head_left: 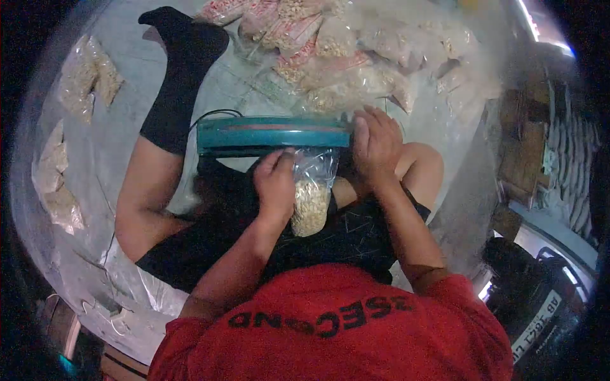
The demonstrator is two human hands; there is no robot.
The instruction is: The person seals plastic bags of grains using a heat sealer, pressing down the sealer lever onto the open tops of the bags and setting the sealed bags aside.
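My left hand [274, 187] pinches the filled bag [311, 208] by its far left corner; it lies lengthwise near to far, mouth meeting the teal bar [273, 137], my right hand [381, 149] resting at the bar's right end.

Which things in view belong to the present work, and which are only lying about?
In use:
left hand, holding the open-looking clear bag
right hand, at one end of the teal bar device

Apparently just lying about:
heap of filled bags
filled bags at left
black object with lettered strip
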